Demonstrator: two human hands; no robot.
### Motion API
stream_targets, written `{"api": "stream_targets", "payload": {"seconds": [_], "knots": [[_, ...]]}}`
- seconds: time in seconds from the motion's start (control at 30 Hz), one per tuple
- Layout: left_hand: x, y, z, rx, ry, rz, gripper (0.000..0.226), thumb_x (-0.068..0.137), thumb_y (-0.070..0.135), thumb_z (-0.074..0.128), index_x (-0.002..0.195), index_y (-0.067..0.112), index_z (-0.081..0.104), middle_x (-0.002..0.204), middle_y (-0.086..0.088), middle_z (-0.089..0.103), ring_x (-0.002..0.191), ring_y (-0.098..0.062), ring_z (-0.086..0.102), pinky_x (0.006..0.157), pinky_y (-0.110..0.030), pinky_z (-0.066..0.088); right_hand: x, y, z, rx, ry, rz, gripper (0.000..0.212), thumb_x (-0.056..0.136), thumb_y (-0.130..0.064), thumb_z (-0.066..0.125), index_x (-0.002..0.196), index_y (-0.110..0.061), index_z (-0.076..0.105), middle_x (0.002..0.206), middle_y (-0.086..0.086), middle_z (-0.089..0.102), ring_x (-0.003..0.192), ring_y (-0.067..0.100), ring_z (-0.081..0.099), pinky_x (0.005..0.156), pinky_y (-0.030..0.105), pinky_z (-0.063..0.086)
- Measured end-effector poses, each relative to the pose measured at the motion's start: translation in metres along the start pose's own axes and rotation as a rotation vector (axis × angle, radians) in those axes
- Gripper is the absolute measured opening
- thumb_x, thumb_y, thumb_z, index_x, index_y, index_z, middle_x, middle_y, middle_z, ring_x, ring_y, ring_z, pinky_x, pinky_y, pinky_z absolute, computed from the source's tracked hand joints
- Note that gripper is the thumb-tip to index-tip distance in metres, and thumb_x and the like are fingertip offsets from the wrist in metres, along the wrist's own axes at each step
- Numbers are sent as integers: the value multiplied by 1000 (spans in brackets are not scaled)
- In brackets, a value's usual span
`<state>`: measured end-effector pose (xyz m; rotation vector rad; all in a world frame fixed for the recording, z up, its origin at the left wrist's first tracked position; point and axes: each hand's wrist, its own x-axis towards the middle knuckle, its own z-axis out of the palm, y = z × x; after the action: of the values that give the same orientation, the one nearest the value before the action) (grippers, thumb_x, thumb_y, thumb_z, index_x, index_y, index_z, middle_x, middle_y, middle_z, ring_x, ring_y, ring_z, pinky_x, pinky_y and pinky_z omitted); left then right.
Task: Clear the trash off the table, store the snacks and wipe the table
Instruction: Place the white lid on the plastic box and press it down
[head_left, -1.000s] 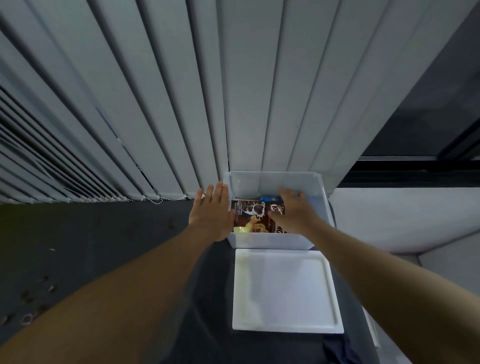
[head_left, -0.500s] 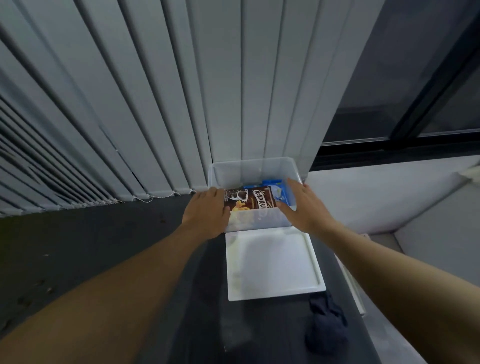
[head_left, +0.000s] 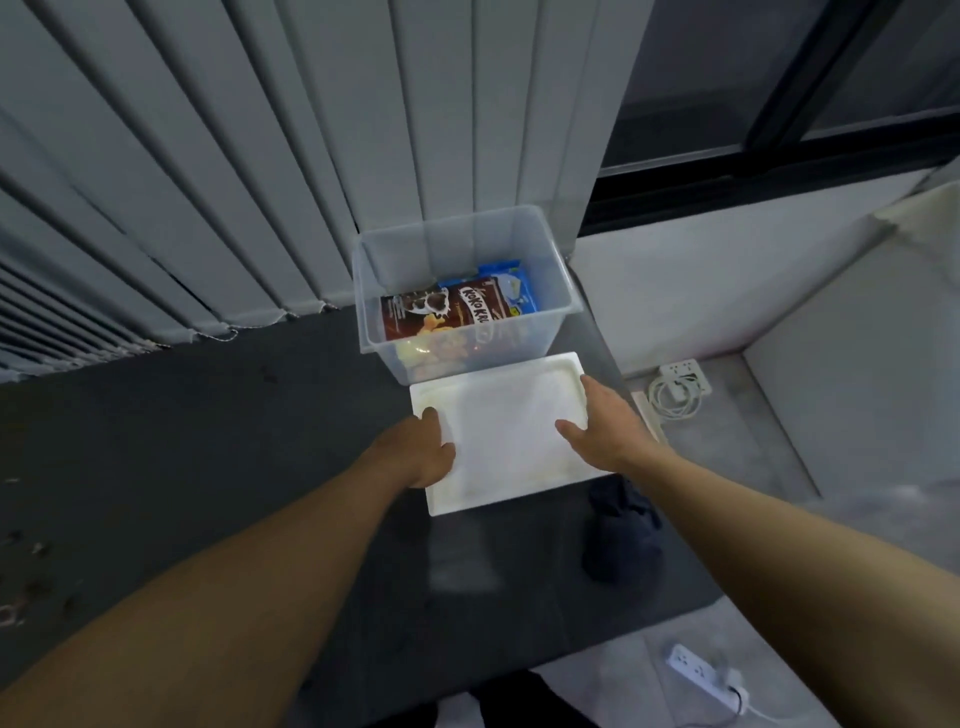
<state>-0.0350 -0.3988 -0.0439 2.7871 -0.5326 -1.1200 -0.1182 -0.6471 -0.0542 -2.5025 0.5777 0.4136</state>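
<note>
A clear plastic storage box (head_left: 558, 312) stands at the far edge of the dark table (head_left: 218, 447). Inside it lie a brown cereal packet (head_left: 441, 309) and a blue snack packet (head_left: 511, 286). In front of the box lies its white lid (head_left: 506, 441), upside down. My left hand (head_left: 418, 447) grips the lid's left edge, thumb on top. My right hand (head_left: 605, 428) holds the right edge, thumb on the lid's inner face. A dark cloth (head_left: 621, 535) lies crumpled on the table just behind the lid's near right corner.
Grey vertical blinds (head_left: 260, 182) hang right behind the table and box. The table's right edge drops to a grey floor with a white power strip and coiled cable (head_left: 680, 387) and another power strip (head_left: 701, 675). Crumbs dot the table's left side (head_left: 31, 545).
Both hands left the storage box and the packets inside it, drew back toward me and took hold of the white lid's two sides. The view tilted down and right.
</note>
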Motion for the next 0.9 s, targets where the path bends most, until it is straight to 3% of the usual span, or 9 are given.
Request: {"api": "stream_targets", "payload": {"seconds": [0.07, 0.13, 0.27, 0.37, 0.43, 0.53, 0.63, 0.77, 0.9], "knots": [[5, 1, 16, -40, -45, -33, 69, 101, 42, 42, 155, 9, 16, 154, -19, 33, 134, -36, 44, 105, -40, 41, -3, 5, 13, -15, -66, 33, 66, 91, -42, 62, 144, -15, 35, 146, 7, 44, 134, 28, 41, 106, 47, 43], [8, 3, 29, -43, 37, -37, 61, 98, 40, 46, 148, 10, 28, 147, -20, 37, 127, -36, 48, 100, -40, 45, -4, 8, 23, -34, -60, 59, 69, 94, -38, 61, 149, -12, 29, 153, 8, 32, 142, 29, 30, 112, 47, 36], [13, 6, 35, -215, 145, -130, 61, 91, 37, 60, 143, 14, 39, 140, -17, 40, 126, -35, 49, 100, -39, 46, 1, 6, 32, -8, -1, 130, 75, 91, -30, 65, 152, -20, 23, 154, 7, 29, 140, 32, 29, 111, 53, 34], [19, -1, 31, -440, 177, -170, 40, 82, 35, 73, 119, 26, 59, 138, -10, 45, 119, -29, 55, 99, -34, 49, 10, 1, 26, 89, -55, 196, 74, 90, -21, 62, 152, -30, 23, 151, 9, 25, 140, 32, 22, 110, 54, 30], [17, -5, 28, -487, 200, -152, 27, 81, 33, 76, 104, 29, 61, 135, -7, 45, 113, -27, 57, 93, -31, 51, 16, 1, 18, 191, -72, 233, 72, 90, -15, 59, 151, -32, 25, 147, 11, 24, 138, 33, 24, 110, 48, 32], [11, -6, 27, -518, 240, -138, 30, 85, 31, 76, 108, 26, 59, 125, -2, 36, 99, -21, 55, 81, -25, 47, 17, 4, 7, 264, -38, 248, 64, 87, -7, 56, 144, -27, 33, 139, 11, 28, 127, 32, 37, 98, 38, 43], [4, -6, 24, -497, 298, -127, 27, 90, 23, 69, 112, 22, 52, 121, 0, 28, 93, -20, 53, 81, -25, 45, 13, 5, -1, 308, 11, 254, 55, 83, 5, 53, 131, -18, 38, 129, 9, 36, 105, 25, 43, 82, 33, 41], [-8, -15, 14, -386, 361, -8, 15, 94, 5, 52, 102, 18, 51, 118, -3, 38, 88, -19, 54, 83, -30, 50, 8, 7, -9, 399, 72, 252, 46, 77, 9, 48, 113, -16, 37, 108, 10, 52, 98, 30, 53, 78, 42, 50], [-23, -22, -1, -342, 430, 88, 14, 92, 8, 54, 95, 20, 49, 108, 1, 39, 84, -16, 53, 82, -37, 54, 3, 1, -21, 432, 113, 222, 36, 81, 8, 48, 107, -16, 40, 92, 3, 51, 88, 25, 52, 61, 31, 45]]}}
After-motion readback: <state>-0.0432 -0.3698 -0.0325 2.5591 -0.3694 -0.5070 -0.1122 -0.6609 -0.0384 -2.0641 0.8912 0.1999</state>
